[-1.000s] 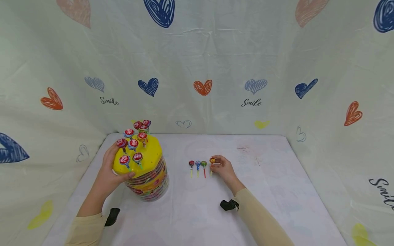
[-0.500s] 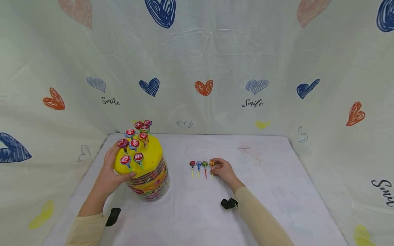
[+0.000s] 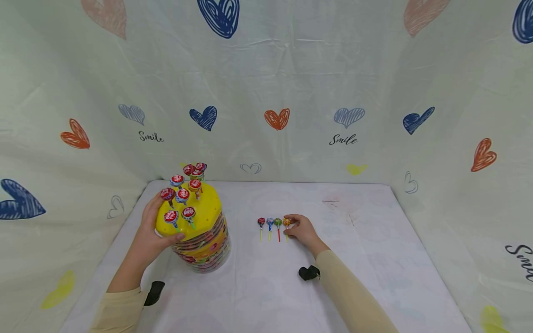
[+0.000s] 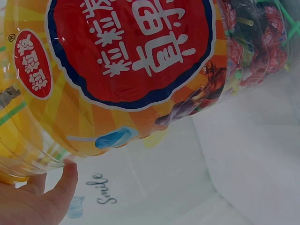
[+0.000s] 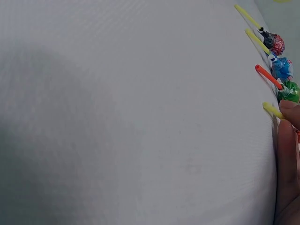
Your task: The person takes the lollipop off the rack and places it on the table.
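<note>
My left hand point(image 3: 151, 222) grips a tall clear jar point(image 3: 204, 256) around its yellow lid point(image 3: 206, 212), thumb in front and fingers behind. The jar stands tilted, and several red-topped lollipops point(image 3: 182, 195) stick up from the lid. The left wrist view shows its printed label point(image 4: 136, 51) and wrapped sweets inside. My right hand point(image 3: 304, 232) pinches an orange lollipop point(image 3: 287, 223) with a yellow stick, at the right end of a row on the table. Beside it lie a green lollipop point(image 3: 278, 223), a blue lollipop point(image 3: 269, 223) and a dark red lollipop point(image 3: 261, 222).
A white-covered table point(image 3: 250, 296) carries everything. Behind it hangs a pale cloth point(image 3: 300, 69) printed with hearts and "Smile". A dark wrist camera point(image 3: 309, 273) sits by the right sleeve, and another dark device point(image 3: 154, 293) by the left sleeve.
The right hand has shifted slightly at the orange lollipop, which now lies closer to the green one, in line with the row. The left hand keeps its hold on the jar.
</note>
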Motion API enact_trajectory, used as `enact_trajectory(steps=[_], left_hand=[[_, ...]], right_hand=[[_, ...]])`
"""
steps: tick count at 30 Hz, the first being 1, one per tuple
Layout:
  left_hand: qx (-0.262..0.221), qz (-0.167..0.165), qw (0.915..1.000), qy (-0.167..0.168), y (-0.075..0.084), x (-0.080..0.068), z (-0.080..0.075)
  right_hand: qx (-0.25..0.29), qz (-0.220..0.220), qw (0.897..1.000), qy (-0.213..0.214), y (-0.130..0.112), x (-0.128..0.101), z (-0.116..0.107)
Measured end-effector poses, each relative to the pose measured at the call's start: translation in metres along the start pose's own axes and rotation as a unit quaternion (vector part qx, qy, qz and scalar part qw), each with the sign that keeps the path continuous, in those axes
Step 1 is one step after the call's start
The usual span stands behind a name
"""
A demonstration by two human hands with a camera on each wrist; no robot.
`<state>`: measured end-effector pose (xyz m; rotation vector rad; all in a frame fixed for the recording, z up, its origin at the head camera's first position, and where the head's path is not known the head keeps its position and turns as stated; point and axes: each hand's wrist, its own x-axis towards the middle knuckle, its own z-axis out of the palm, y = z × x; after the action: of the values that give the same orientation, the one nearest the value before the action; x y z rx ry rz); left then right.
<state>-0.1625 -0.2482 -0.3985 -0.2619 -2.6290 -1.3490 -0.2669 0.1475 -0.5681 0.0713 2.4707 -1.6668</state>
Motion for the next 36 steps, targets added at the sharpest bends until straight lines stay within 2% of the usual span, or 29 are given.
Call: enact_trajectory(steps=[19, 29, 36], left_hand=[[0.0, 0.01, 0.9999, 0.007, -0.001, -0.002, 0.0], [-0.001, 0.008, 0.9999, 0.011, -0.001, -0.001, 0.0], [-0.011, 0.011, 0.9999, 0.007, -0.001, 0.002, 0.002]], right_hand=[[-0.04, -0.006, 0.999, 0.0, -0.004, -0.002, 0.001], [-0.016, -0.007, 1.0, -0.008, -0.004, -0.005, 0.0], [-0.004, -0.006, 1.0, 0.012, -0.005, -0.01, -0.007]])
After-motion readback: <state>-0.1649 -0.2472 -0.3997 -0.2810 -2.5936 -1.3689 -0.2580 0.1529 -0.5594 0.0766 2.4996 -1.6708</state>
